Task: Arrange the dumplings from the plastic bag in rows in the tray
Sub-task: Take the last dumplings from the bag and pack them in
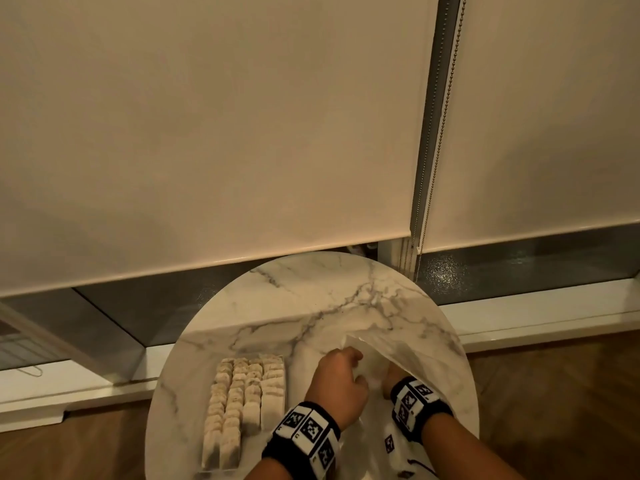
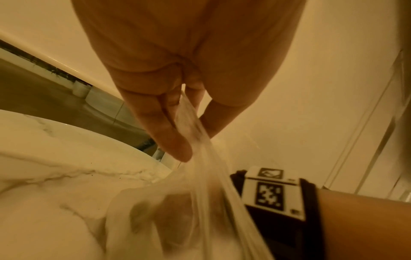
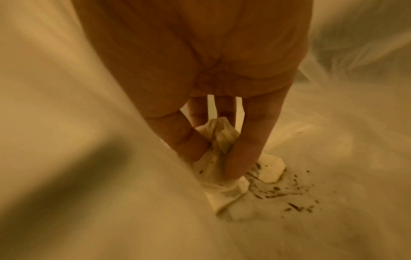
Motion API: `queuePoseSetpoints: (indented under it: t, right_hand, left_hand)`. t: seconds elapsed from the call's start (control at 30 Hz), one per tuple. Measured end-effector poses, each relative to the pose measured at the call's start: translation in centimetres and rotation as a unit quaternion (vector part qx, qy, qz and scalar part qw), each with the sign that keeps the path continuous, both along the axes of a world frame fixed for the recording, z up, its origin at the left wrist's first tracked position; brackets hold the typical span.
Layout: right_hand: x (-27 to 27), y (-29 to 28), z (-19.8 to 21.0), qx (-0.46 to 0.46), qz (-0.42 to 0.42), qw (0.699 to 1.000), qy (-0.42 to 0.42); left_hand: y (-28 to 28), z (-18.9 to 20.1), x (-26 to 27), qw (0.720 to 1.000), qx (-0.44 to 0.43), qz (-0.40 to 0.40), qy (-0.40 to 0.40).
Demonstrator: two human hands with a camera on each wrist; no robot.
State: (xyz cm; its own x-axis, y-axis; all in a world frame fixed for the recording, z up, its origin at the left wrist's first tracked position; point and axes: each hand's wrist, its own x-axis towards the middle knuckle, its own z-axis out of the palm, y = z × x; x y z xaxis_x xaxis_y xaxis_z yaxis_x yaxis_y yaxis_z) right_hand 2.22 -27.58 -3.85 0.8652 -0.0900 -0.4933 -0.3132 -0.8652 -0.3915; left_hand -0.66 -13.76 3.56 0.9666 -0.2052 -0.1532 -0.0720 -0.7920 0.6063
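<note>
Wristbands (image 1: pixel 308 432) with printed markers sat on both wrists. Left hand (image 1: pixel 341 379) pinched the plastic bag (image 1: pixel 388 348) rim, lifting it open. Right hand (image 3: pixel 213 105) was down inside the bag, fingers (image 3: pixel 249 153) gripping a dumpling (image 3: pixel 219 168); another dumpling (image 3: pixel 270 170) lay just beside it among dark crumbs. Tray (image 1: pixel 282 393) sat left of the bag on the marble counter (image 1: pixel 311 292), dumplings in rows (image 1: pixel 239 396).

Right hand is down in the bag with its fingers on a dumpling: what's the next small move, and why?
Probably lift the dumpling straight up out of the bag. The right hand already pinches it between thumb and fingers inside the bag, and the left hand holds the bag's edge up, so the mouth looks open. The tray, with four rows, lies just left of the bag.
</note>
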Motion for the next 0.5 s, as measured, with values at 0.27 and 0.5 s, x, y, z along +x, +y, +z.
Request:
queuePoseSetpoints:
  t: [0.27, 0.5]
  right_hand:
    - [-4.1, 2.1, 6.8, 0.089, 0.014, 0.996, 0.014]
    - [-6.6, 1.5, 8.6, 0.191, -0.041, 0.98, 0.04]
  left_hand:
    - [1.0, -1.9, 0.0, 0.994, -0.026, 0.07, 0.082]
    - [2.1, -3.9, -0.5, 0.967, -0.161, 0.13, 0.146]
